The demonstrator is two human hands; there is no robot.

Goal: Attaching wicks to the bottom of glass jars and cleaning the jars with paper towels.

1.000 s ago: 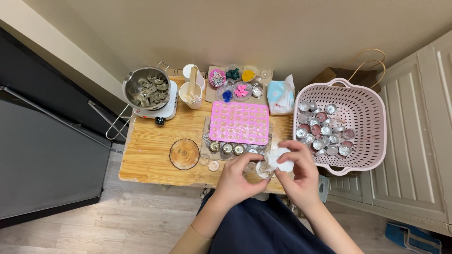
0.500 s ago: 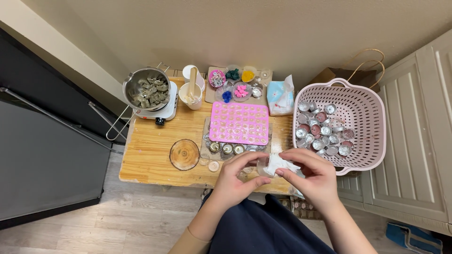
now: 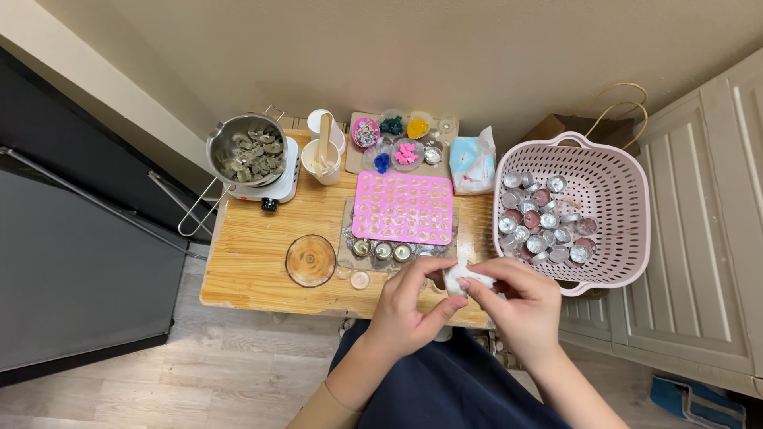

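Home craft corner: low wooden table (image 3: 254, 262), hot plate (image 3: 270, 189), pink mould (image 3: 404, 208), laminate floor (image 3: 238, 373).

Open lane: bare table (image 3: 254, 254) left of the wood slice (image 3: 310, 260). Centre blocked by pink mould (image 3: 403, 208) and small tins (image 3: 382, 250) just below it. Back edge crowded: pot (image 3: 247, 151), cup (image 3: 322, 161), bowls (image 3: 397, 139). Basket (image 3: 612, 199) walls off right end.
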